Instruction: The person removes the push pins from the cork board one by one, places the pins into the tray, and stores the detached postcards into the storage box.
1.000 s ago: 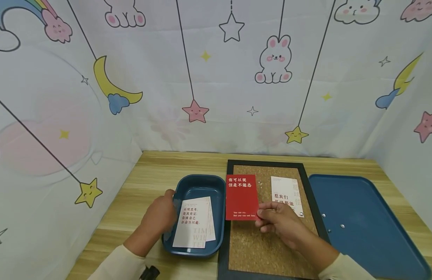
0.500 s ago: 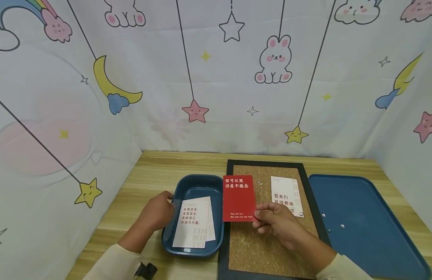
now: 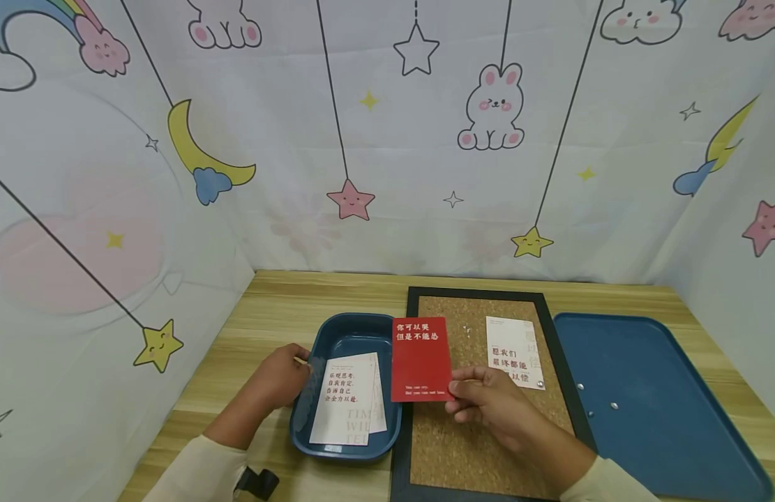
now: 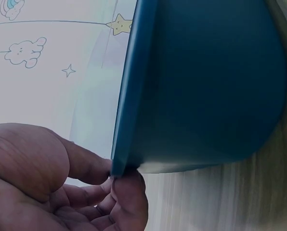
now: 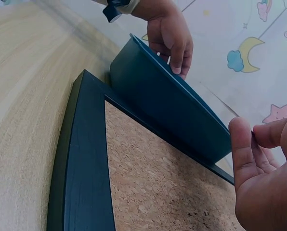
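Note:
My right hand [image 3: 457, 394] pinches the lower right corner of a red card [image 3: 420, 359] with white writing. It holds the card upright over the seam between the blue bin [image 3: 356, 325] and the cork board [image 3: 487, 446]. My left hand [image 3: 301, 367] grips the bin's left rim, with the fingers [image 4: 130, 191] curled under the edge [image 4: 134, 96]. Inside the bin lie white cards [image 3: 346, 401] with red text. One white card [image 3: 514, 351] is pinned on the cork. In the right wrist view the right hand [image 5: 259, 159] hovers above the cork [image 5: 153, 183], and the left hand [image 5: 171, 36] sits on the bin wall [image 5: 167, 106].
A black frame [image 3: 400, 453] borders the cork board. A large blue tray [image 3: 663, 418] lies at the right with three loose pins [image 3: 613, 404]. A wooden table [image 3: 287, 300] is enclosed by cartoon-print curtains at the back and sides.
My right hand has carried the red card leftward, from over the cork board's left edge towards the bin. The left hand has stayed on the bin's rim, shifting slightly.

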The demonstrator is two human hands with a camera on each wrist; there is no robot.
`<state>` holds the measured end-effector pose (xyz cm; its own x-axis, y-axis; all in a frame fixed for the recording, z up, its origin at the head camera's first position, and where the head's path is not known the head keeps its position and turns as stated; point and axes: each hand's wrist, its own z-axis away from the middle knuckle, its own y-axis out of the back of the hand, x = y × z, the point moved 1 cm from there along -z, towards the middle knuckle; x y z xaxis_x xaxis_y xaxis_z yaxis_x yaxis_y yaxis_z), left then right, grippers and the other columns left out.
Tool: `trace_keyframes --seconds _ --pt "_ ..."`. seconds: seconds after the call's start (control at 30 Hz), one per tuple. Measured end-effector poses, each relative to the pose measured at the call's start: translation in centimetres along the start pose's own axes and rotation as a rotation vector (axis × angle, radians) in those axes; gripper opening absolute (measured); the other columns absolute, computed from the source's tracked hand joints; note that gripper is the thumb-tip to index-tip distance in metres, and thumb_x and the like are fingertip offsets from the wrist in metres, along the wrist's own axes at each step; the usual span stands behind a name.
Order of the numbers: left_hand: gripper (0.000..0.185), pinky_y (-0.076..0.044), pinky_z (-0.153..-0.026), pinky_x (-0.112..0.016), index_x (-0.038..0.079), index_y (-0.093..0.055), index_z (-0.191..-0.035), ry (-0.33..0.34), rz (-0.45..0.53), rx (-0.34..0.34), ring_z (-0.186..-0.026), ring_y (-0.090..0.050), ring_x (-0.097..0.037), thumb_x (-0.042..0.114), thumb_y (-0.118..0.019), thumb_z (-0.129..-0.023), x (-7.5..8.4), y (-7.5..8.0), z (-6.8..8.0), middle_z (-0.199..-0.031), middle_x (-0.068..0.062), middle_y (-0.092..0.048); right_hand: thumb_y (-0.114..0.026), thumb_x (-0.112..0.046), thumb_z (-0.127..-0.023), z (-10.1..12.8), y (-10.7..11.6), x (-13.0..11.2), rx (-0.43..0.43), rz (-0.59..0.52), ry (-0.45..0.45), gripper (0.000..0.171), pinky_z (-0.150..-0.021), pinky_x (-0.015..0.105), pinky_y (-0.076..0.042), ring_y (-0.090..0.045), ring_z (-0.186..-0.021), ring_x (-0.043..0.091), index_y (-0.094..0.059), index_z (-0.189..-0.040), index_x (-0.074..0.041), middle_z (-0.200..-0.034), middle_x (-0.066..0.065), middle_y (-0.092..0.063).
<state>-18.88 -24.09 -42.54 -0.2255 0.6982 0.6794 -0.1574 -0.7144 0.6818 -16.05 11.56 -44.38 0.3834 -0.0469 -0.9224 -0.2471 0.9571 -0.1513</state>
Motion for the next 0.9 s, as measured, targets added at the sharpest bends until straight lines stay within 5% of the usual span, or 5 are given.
trace_keyframes --seconds 0.9 --pt "0.030 -0.057 -0.059 -0.036 -0.009 -0.056 -0.126 0.022 -0.004 0.011 -0.077 -0.062 -0.023 0.006 -0.052 -0.101 0.4 0.0 0.3 -0.097 -0.015 -0.063 -0.069 -0.013 -0.099 -0.8 -2.0 0.7 -0.050 -0.045 -0.018 0.038 -0.069 0.029 -0.058 -0.072 -0.078 0.019 -0.054 -0.128 0.007 -0.098 0.020 -0.071"
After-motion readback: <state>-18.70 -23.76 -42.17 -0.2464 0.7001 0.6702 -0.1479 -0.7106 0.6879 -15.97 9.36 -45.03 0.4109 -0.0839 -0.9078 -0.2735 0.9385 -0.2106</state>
